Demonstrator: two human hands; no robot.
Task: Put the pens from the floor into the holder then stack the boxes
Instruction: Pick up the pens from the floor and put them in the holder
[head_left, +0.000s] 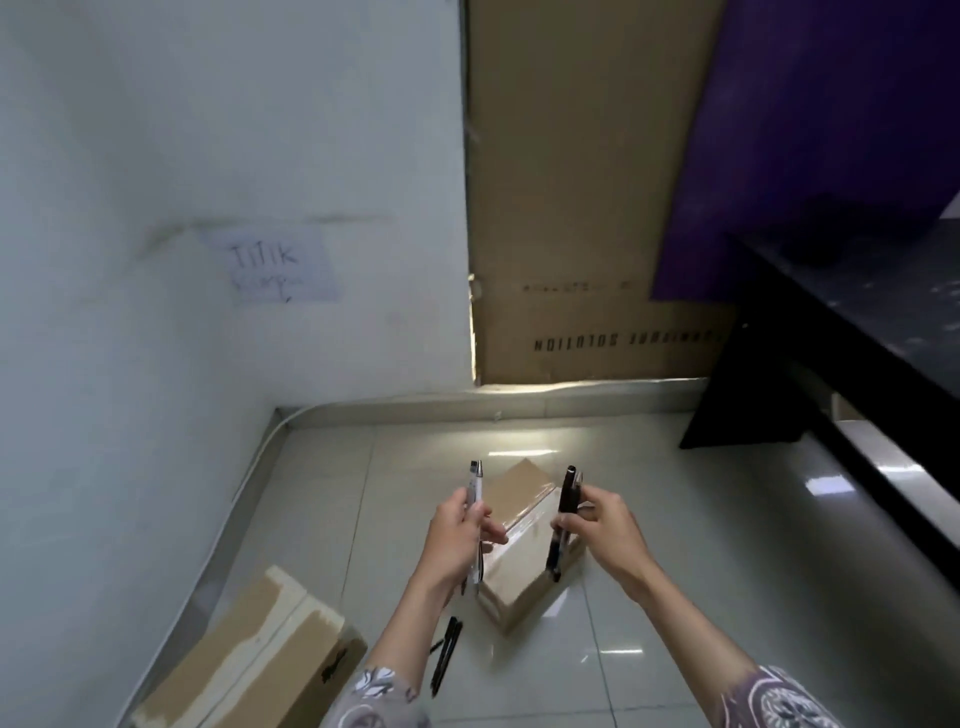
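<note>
My left hand (460, 532) grips white pens (475, 486) upright, their tips pointing up. My right hand (597, 525) holds black pens (566, 499) upright as well. Both hands hover above a small brown cardboard box (519, 499) wrapped in clear tape on the tiled floor. More black pens (445, 652) lie on the floor just below my left forearm. A second, larger cardboard box (260, 654) lies at the lower left near the wall. No pen holder is in view.
A white wall with a taped paper note (275, 267) stands to the left. A tall cardboard sheet (582, 208) leans in the corner behind. A black table (852, 332) juts in from the right, over glossy floor tiles (701, 571).
</note>
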